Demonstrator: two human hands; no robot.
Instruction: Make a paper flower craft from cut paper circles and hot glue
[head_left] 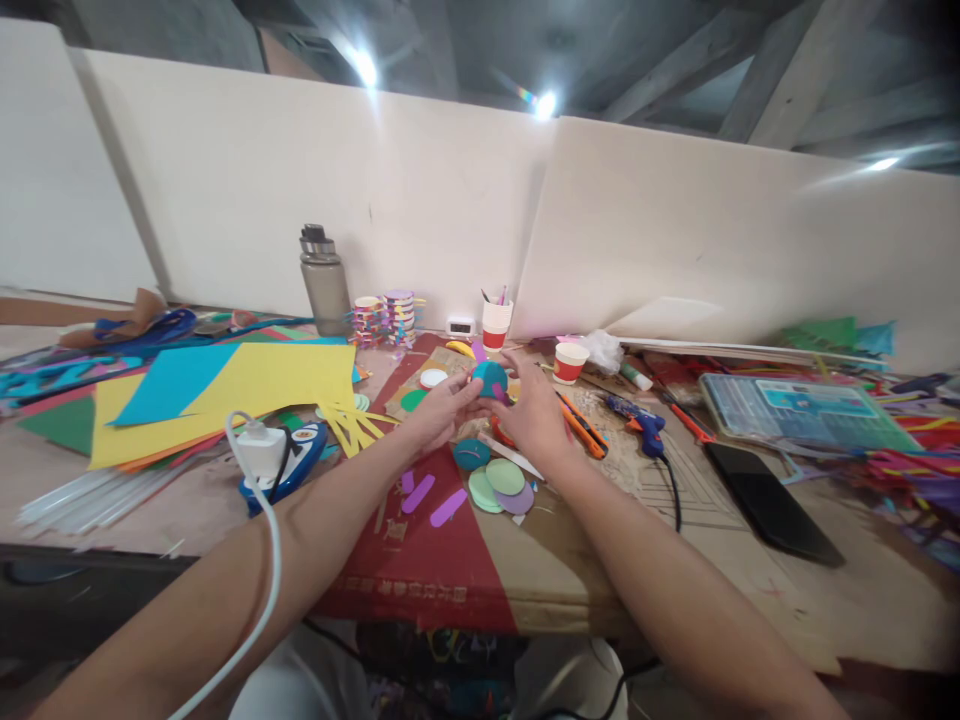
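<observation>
Two hands, the left hand [441, 408] and right hand [534, 412], pinch the teal paper piece [490, 379] between their curled fingertips.

A tan table [187, 510] fills the lower frame. Flattened cardboard [450, 570] lies at centre under pastel paper circles [501, 485] — yellow paper sheets [255, 385] at left, a blue glue gun [637, 420] and black phone [772, 503] at right, a grey bottle [324, 285] at the back.
</observation>
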